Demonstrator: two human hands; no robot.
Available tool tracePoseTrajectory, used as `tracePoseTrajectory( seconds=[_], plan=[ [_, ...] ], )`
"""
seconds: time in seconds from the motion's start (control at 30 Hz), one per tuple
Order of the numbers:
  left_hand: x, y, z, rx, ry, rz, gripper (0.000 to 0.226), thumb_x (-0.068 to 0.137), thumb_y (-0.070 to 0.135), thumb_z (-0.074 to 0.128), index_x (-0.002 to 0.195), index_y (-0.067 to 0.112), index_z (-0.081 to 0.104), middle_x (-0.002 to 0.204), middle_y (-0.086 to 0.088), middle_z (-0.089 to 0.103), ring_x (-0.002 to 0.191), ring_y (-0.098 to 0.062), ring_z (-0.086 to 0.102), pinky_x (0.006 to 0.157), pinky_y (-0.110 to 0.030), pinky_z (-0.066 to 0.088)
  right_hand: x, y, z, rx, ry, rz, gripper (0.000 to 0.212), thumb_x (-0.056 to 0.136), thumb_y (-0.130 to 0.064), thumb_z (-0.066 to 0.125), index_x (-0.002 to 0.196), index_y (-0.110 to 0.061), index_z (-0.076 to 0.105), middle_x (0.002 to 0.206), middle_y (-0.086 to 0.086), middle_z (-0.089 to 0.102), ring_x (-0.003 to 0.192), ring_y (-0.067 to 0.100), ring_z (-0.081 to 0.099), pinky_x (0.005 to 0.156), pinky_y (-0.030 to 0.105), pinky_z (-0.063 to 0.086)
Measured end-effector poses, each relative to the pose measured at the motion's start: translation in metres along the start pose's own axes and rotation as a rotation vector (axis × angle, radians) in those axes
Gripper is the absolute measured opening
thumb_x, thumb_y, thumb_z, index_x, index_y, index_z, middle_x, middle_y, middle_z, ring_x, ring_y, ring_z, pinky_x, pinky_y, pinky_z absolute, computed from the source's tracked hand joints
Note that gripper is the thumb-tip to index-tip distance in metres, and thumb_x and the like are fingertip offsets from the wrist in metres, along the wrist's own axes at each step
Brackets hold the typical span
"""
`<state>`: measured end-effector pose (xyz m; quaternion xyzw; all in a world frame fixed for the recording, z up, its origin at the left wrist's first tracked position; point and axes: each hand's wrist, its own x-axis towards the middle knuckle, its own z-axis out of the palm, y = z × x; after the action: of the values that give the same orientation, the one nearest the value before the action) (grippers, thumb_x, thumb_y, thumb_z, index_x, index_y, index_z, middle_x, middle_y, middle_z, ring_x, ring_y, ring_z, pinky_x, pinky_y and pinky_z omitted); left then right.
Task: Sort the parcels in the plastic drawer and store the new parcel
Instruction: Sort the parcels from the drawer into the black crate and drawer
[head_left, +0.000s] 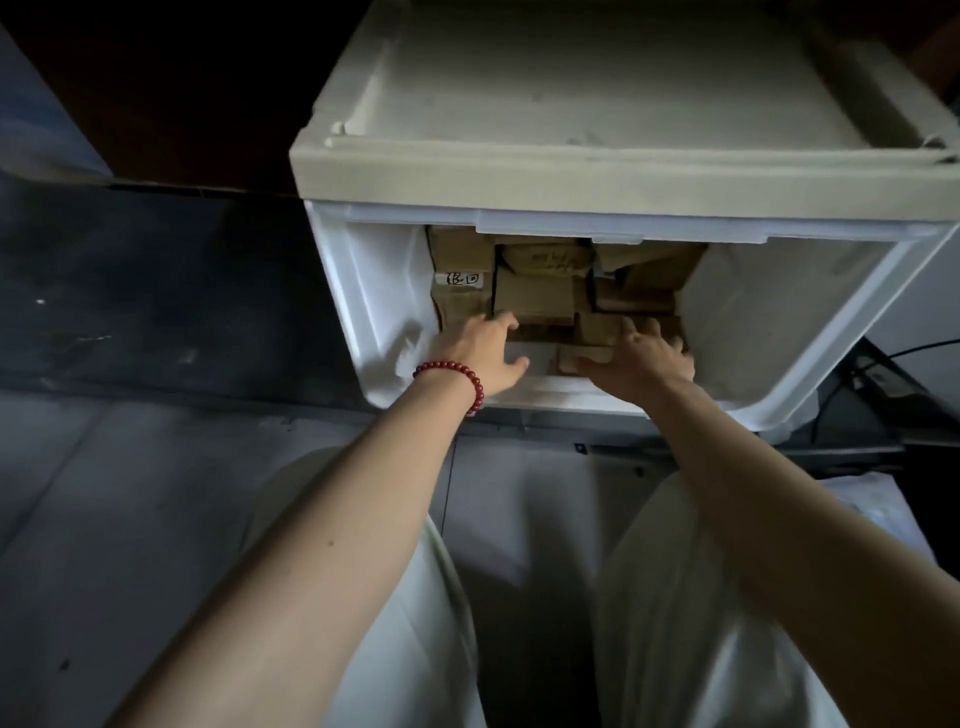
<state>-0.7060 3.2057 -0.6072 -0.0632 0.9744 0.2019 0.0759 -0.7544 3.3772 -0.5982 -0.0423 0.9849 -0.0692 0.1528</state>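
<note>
- Open white plastic drawer (363, 291): stacked brown cardboard parcels (535, 299) fill the back, just beyond both sets of fingertips. Cannot tell which parcel, if any, is the new one.
- Left hand (483, 351), with a red bead bracelet (452, 371) on the wrist: fingers (504, 322) nearly straight, thumb spread apart, tips touching the lower edge of the middle parcel. They enclose nothing.
- Right hand (644, 358): fingers spread over the low parcels, with a small flat brown parcel (584, 358) beside the thumb. The far fingers are blurred, so it cannot be told whether the grip is closed.
- Risk: the parcels above the fingertips are stacked unevenly. Pulling a lower one could bring the upper ones down.
- Risk: the pile is tight under the cream cabinet frame (571, 166). A lifted parcel could catch there and block the drawer from closing.
</note>
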Motion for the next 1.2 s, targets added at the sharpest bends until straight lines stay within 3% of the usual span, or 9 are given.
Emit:
tracePoseTrajectory(
  seconds=[0.3, 0.4, 0.53, 0.63, 0.9, 1.1, 1.2],
  plan=[
    [0.055, 0.023, 0.032, -0.027, -0.129, -0.029, 0.058, 0.096, 0.035, 0.054, 0.147, 0.021, 0.029, 0.139, -0.013, 0.045, 0.110, -0.028, 0.057, 0.076, -0.030, 0.045, 0.046, 0.029, 0.015, 0.064, -0.098, 0.162, 0.093, 0.082, -0.070, 0.052, 0.153, -0.021, 0.016, 0.155, 0.014, 0.020, 0.136, 0.041, 0.032, 0.108, 0.044, 0.031],
    [0.065, 0.024, 0.044, -0.014, -0.160, -0.034, 0.060, 0.093, 0.036, 0.056, 0.146, 0.025, 0.031, 0.139, -0.011, 0.048, 0.117, -0.030, 0.053, 0.091, -0.036, 0.048, 0.057, 0.031, 0.019, 0.112, -0.144, 0.171, 0.100, 0.080, -0.074, 0.051, 0.154, -0.022, 0.010, 0.159, 0.013, 0.009, 0.139, 0.041, 0.029, 0.112, 0.047, 0.029],
    [0.077, 0.027, 0.055, -0.112, -0.211, -0.040, 0.066, 0.091, 0.033, 0.060, 0.148, 0.023, 0.029, 0.146, -0.010, 0.041, 0.127, -0.029, 0.046, 0.103, -0.040, 0.043, 0.069, 0.030, 0.027, 0.159, -0.134, 0.182, 0.092, 0.084, -0.065, 0.055, 0.153, -0.019, 0.015, 0.155, 0.016, 0.015, 0.136, 0.043, 0.030, 0.109, 0.047, 0.031],
    [0.083, 0.031, 0.060, -0.229, -0.223, -0.063, 0.063, 0.092, 0.029, 0.060, 0.147, 0.023, 0.031, 0.146, -0.011, 0.040, 0.127, -0.029, 0.046, 0.103, -0.037, 0.043, 0.073, 0.029, 0.028, 0.171, -0.091, 0.168, 0.084, 0.086, -0.055, 0.059, 0.150, -0.016, 0.021, 0.153, 0.017, 0.021, 0.136, 0.042, 0.030, 0.108, 0.044, 0.030],
    [0.081, 0.029, 0.052, -0.384, -0.119, -0.104, 0.064, 0.089, 0.024, 0.063, 0.145, 0.024, 0.033, 0.137, -0.010, 0.049, 0.117, -0.025, 0.054, 0.080, -0.025, 0.044, 0.067, 0.028, 0.017, 0.306, 0.033, 0.109, 0.069, 0.088, -0.046, 0.059, 0.144, -0.015, 0.033, 0.147, 0.017, 0.032, 0.134, 0.038, 0.034, 0.109, 0.041, 0.028],
    [0.058, 0.024, 0.023, -0.495, 0.081, -0.101, 0.071, 0.083, 0.021, 0.073, 0.143, 0.025, 0.035, 0.138, -0.007, 0.050, 0.124, -0.023, 0.049, 0.086, -0.021, 0.038, 0.046, 0.025, 0.007, 0.530, 0.201, 0.028, 0.067, 0.081, -0.052, 0.063, 0.135, -0.018, 0.044, 0.131, 0.013, 0.055, 0.120, 0.036, 0.051, 0.106, 0.047, 0.038],
    [0.038, 0.020, 0.005, -0.554, 0.221, -0.098, 0.074, 0.078, 0.019, 0.077, 0.141, 0.027, 0.040, 0.137, -0.006, 0.049, 0.126, -0.022, 0.046, 0.098, -0.024, 0.038, 0.028, 0.015, 0.000, 0.652, 0.245, -0.006, 0.060, 0.081, -0.044, 0.066, 0.130, -0.016, 0.046, 0.123, 0.012, 0.059, 0.115, 0.033, 0.055, 0.102, 0.044, 0.043]
  ],
)
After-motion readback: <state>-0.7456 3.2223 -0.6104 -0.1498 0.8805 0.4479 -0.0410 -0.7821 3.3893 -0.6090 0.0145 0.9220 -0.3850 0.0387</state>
